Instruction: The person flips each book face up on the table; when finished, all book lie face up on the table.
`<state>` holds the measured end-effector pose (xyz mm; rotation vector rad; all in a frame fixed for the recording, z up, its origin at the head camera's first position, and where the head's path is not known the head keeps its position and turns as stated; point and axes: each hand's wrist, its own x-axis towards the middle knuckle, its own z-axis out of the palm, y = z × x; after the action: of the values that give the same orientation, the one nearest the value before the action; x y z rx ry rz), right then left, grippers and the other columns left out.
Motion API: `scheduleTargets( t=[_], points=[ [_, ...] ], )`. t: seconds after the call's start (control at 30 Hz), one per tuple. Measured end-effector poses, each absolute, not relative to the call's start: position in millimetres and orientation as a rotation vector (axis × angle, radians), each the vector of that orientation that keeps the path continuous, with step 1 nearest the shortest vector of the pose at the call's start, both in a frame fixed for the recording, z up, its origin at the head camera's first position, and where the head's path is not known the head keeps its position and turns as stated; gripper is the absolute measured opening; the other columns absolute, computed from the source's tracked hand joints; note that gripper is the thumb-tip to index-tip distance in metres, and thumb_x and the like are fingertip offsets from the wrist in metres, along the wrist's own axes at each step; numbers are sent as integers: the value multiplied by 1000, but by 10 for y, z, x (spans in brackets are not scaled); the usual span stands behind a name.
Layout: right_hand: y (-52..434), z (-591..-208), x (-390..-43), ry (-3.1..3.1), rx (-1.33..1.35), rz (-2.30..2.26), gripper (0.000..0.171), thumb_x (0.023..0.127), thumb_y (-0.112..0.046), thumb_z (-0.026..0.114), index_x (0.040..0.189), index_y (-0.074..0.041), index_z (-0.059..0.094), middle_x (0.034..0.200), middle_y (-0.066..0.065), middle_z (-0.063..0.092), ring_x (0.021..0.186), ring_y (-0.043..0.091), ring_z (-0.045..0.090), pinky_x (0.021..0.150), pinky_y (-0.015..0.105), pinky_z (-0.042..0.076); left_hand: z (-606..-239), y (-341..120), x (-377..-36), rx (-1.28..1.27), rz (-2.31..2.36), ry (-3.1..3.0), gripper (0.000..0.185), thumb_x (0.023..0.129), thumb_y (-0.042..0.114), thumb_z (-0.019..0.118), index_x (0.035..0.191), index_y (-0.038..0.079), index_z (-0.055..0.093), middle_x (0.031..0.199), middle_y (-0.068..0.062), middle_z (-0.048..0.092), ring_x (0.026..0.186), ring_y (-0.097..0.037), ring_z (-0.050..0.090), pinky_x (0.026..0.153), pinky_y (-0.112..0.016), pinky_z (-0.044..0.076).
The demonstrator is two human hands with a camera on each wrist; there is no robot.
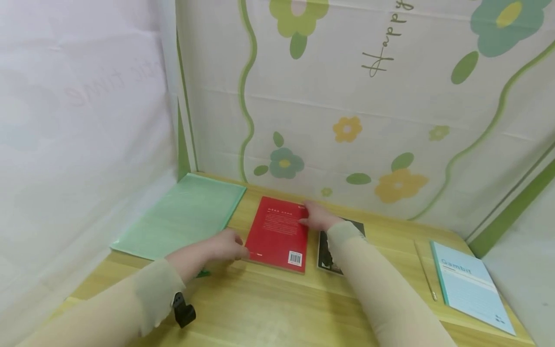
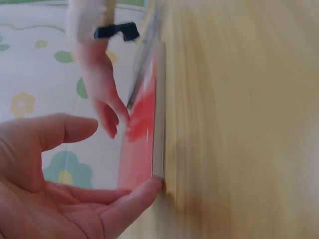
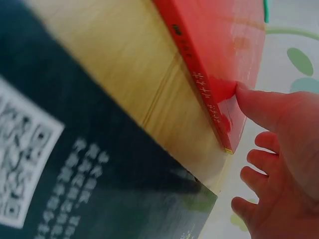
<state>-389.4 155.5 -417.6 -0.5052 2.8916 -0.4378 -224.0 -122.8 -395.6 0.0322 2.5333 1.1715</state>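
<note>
A red book (image 1: 277, 233) lies back cover up, barcode toward me, on the wooden table (image 1: 269, 303). My left hand (image 1: 237, 250) lies with straight fingers at the book's near-left edge; in the left wrist view one fingertip (image 2: 152, 185) touches the red book (image 2: 142, 129) at its corner. My right hand (image 1: 307, 218) rests at the book's far-right corner. In the right wrist view its thumb (image 3: 254, 102) presses on the red book (image 3: 224, 45) at the spine edge, the other fingers loose beyond the corner. A dark book (image 1: 326, 255) lies partly under my right forearm.
A green plastic folder (image 1: 182, 217) lies flat at the left, by the wall. A light blue notebook (image 1: 470, 284) and a thin stick (image 1: 425, 272) lie at the right. Flowered cloth walls close in the back and sides.
</note>
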Motion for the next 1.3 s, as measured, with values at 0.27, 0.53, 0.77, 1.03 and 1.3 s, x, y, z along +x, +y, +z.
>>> scheduleTargets(
  t=[0.27, 0.53, 0.77, 1.03, 1.3],
  points=[
    [1552, -4159, -3902, 2817, -462, -543, 58, 91, -24, 73, 141, -5, 48, 123, 10, 60, 111, 27, 56, 101, 46, 45, -3933, -1226, -2049, -184, 1547, 2312, 54, 87, 23, 73, 124, -10, 52, 107, -14, 67, 100, -31, 67, 89, -48, 54],
    [1538, -4145, -3925, 2830, -383, -562, 66, 89, -23, 75, 144, -4, 44, 128, 13, 58, 115, 29, 54, 104, 49, 43, -3910, -1114, -1874, -193, 1777, 2217, 51, 86, 14, 68, 123, -16, 49, 116, -21, 61, 111, -41, 60, 95, -47, 51],
    [1498, -4092, -3934, 2836, -417, -534, 59, 86, -20, 78, 134, 1, 51, 115, 14, 62, 104, 29, 59, 98, 46, 47, -3979, -1117, -1795, -235, 1965, 2056, 47, 89, 10, 64, 124, -14, 44, 122, -26, 54, 118, -46, 54, 102, -54, 44],
    [1468, -4092, -3989, 2826, -398, -511, 65, 85, -17, 79, 137, 3, 48, 121, 16, 60, 113, 32, 57, 102, 46, 45, -4068, -1172, -1849, -238, 2053, 1954, 41, 90, 10, 59, 120, -16, 47, 122, -33, 57, 115, -46, 57, 100, -53, 46],
    [1450, -4074, -4015, 2797, -338, -532, 57, 82, -15, 82, 129, 0, 54, 108, 10, 61, 103, 28, 59, 96, 46, 49, -4168, -1211, -1950, -239, 2068, 1903, 31, 90, 7, 55, 112, -15, 51, 108, -28, 62, 94, -34, 67, 86, -46, 56]
  ],
)
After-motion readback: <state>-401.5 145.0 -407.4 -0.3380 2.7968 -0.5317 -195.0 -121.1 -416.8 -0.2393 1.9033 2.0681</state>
